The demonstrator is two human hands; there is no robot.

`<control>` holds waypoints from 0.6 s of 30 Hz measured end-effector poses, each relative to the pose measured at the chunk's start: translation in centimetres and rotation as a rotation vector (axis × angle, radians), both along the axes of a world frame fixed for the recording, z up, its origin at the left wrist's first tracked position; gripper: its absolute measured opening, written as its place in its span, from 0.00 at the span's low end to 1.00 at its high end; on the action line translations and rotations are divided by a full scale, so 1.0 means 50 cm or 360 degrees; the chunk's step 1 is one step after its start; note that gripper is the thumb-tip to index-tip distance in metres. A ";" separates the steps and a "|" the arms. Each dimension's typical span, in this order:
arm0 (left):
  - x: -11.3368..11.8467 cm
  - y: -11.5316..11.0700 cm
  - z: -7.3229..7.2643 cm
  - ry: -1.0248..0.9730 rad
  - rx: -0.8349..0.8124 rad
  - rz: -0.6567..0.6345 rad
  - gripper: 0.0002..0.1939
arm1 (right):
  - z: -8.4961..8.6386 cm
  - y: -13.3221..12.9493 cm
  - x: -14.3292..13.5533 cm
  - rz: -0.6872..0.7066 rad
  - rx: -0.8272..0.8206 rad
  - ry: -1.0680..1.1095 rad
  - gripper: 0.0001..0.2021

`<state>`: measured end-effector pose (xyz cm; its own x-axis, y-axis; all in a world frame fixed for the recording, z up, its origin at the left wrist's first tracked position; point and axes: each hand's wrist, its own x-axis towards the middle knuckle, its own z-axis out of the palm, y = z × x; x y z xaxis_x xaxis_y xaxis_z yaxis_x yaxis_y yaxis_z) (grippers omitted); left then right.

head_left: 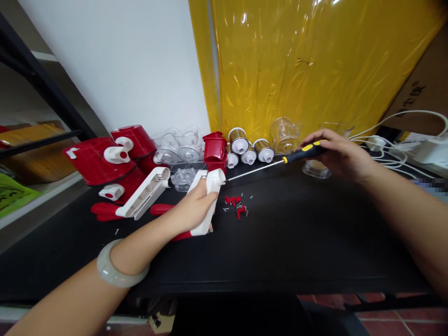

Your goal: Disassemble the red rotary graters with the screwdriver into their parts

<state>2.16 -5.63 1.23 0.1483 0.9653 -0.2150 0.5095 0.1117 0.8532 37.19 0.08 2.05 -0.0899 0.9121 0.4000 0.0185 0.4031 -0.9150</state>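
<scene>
My left hand is wrapped round a white crank arm with a red handle, holding it tilted up off the black table. In my right hand is a black and yellow screwdriver, its shaft pointing left. The screwdriver's tip meets the round upper end of the white arm. Small red pieces and several screws lie just right of my left hand. Another white crank arm with a red handle rests to the left.
Red housings stand at the back left. Clear plastic cups, a red hopper and several metal drums line the back. White cables lie at the right. A shelf borders the left.
</scene>
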 end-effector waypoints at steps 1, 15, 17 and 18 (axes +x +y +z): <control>-0.001 0.000 0.000 0.0001 -0.0001 -0.0003 0.15 | -0.004 0.006 0.005 -0.0095 -0.0026 -0.0122 0.17; 0.001 -0.003 0.001 0.0016 0.0018 -0.0009 0.16 | -0.011 0.011 -0.002 -0.0182 -0.0060 -0.0005 0.17; 0.001 -0.002 0.002 0.0029 0.0013 -0.0021 0.16 | -0.015 0.018 0.004 -0.0376 -0.0115 -0.0287 0.20; 0.001 -0.002 0.002 0.0031 0.0018 -0.0032 0.15 | -0.014 0.018 0.004 -0.0437 -0.0111 -0.0339 0.19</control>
<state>2.18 -5.73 1.31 0.1634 0.9645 -0.2073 0.5282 0.0919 0.8441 37.38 0.97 1.33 0.0877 0.9384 0.3343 0.3107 0.2931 -0.9042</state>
